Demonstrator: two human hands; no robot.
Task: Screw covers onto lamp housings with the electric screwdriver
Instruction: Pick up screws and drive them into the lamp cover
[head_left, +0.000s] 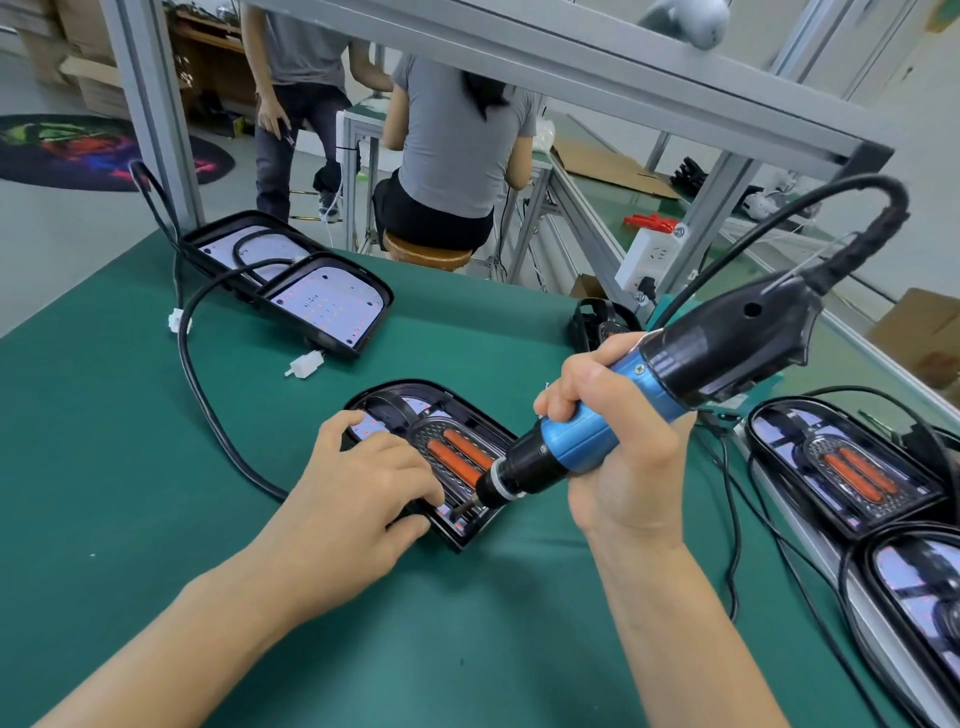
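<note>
Right hand (618, 457) grips the electric screwdriver (587, 441); left hand (363, 483), fingers spread, presses the lamp housing (467, 540); a tilted bit could slip off the screw.

Two bare forearms (no sleeves, rings or watch).

Screw under bit (464, 505) too small to tell.
</note>
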